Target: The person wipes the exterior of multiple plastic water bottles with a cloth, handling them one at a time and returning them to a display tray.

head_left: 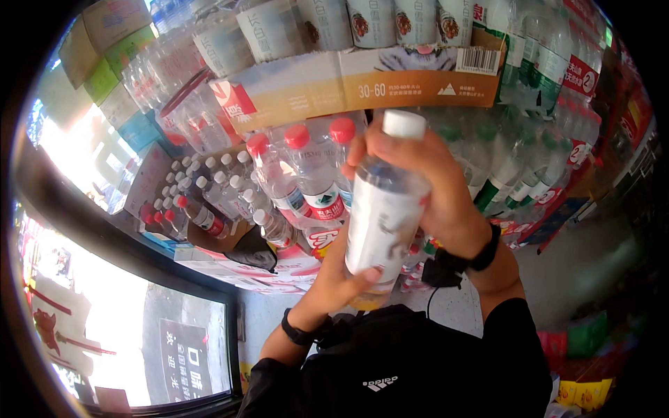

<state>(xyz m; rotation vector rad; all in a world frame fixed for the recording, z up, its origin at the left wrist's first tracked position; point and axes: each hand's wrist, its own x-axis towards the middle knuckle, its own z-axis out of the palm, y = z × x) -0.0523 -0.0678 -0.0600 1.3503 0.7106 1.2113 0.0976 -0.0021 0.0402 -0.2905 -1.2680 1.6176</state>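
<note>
Head view: shop, stacked water packs (306, 174), cardboard tray (362, 87), possibly doorway left.

white-capped bottle (385, 216), red-capped bottles (310, 174), black wristbands (481, 259)

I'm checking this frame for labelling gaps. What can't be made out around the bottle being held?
Head view:
- Bottle: base hidden by left hand; far side hidden by right hand.
- Its label: blurred.
- Red-capped bottles: partly covered by the hands.
- Upper shelf bottles: cut off by the top edge.
</note>
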